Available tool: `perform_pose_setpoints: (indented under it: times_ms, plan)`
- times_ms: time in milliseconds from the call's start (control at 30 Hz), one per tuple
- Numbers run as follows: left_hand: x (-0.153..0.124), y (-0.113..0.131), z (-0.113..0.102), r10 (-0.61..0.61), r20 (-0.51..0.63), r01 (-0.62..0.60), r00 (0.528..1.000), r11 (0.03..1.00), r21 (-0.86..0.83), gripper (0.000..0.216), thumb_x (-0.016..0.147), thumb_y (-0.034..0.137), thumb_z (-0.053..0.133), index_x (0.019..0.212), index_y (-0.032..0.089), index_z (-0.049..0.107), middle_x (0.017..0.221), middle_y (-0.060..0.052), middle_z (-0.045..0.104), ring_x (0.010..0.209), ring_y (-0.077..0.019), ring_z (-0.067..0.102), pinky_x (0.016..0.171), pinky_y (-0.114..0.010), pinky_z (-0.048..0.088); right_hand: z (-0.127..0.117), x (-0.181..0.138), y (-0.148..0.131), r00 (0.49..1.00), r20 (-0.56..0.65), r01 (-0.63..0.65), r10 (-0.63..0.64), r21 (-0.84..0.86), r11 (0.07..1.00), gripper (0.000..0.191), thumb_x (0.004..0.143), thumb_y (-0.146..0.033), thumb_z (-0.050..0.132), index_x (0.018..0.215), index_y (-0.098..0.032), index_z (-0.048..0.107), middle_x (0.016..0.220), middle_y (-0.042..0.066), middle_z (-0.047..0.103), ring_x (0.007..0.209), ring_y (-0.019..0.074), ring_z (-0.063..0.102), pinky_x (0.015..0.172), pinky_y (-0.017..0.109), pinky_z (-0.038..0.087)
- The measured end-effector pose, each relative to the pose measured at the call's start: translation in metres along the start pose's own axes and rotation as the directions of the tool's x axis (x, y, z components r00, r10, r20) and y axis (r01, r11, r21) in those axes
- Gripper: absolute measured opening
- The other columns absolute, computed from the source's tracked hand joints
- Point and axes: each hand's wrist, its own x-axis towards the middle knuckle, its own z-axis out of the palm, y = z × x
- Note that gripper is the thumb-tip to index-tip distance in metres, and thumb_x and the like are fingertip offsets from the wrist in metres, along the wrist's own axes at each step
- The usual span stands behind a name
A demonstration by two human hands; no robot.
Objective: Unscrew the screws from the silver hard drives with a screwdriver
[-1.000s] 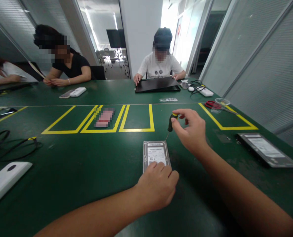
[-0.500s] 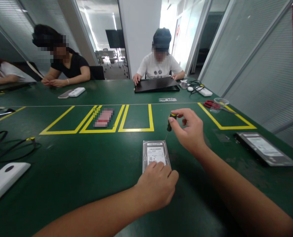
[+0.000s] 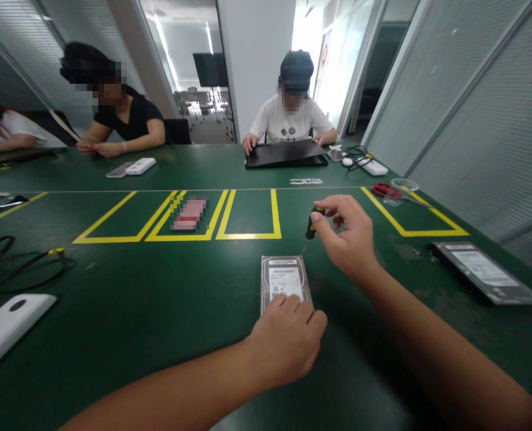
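- Currently, the hard drive [image 3: 285,278] lies flat, label up, on the green table [image 3: 167,317], right in front of the person.
- Left hand [image 3: 289,341]: curled over the drive's near end, fingers bent on its top; whether it also grips the edges cannot be told.
- Right hand [image 3: 349,236]: thumb and fingers clasp the handle of a screwdriver [image 3: 311,226], tilted, its tip at the drive's far right corner.
- Off to the right, another drive [image 3: 488,272] lies near a yellow-taped area holding red-handled scissors [image 3: 385,190] and a clear cup [image 3: 404,184].
- Across the table, a co-worker [image 3: 288,120] handles a black panel [image 3: 286,154].
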Motion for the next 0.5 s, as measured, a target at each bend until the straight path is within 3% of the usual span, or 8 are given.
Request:
perform_pose_setpoints:
  times_ms: [133,333,500]
  plan:
    - [-0.0004,0.0002,-0.0004,-0.009,-0.002,0.009,1.000,1.000,-0.009,0.011,0.092,0.030,0.051,0.091,0.019,0.053,0.087,-0.007,0.060,0.084,-0.0271,0.057,0.074,-0.044,0.048,0.0007,-0.0012,0.0002,1.000,0.007,-0.018,0.018,-0.002,1.000,0.018,0.090,-0.022,0.055,0.103,-0.021,0.067,0.100,0.005,0.070,0.090,0.0197,0.063,0.071,0.035,0.048]
    - [-0.0008,0.0004,-0.0023,-0.010,0.012,0.010,1.000,1.000,-0.014,0.011,0.093,0.030,0.051,0.092,0.019,0.052,0.088,-0.006,0.059,0.084,-0.0273,0.056,0.074,-0.044,0.048,-0.0010,0.0009,-0.0014,1.000,-0.006,0.009,-0.009,-0.039,0.999,0.012,0.084,-0.026,0.067,0.094,-0.020,0.067,0.091,0.004,0.066,0.080,0.0174,0.057,0.068,0.033,0.046]
    - [-0.0005,0.0003,-0.0030,-0.007,0.015,0.008,1.000,1.000,-0.016,0.011,0.093,0.030,0.050,0.092,0.019,0.052,0.088,-0.007,0.059,0.084,-0.0269,0.056,0.075,-0.044,0.048,-0.0012,-0.0001,-0.0016,1.000,0.003,-0.011,0.011,-0.015,1.000,0.017,0.090,-0.023,0.056,0.102,-0.020,0.068,0.094,0.004,0.069,0.077,0.0168,0.058,0.067,0.033,0.045]
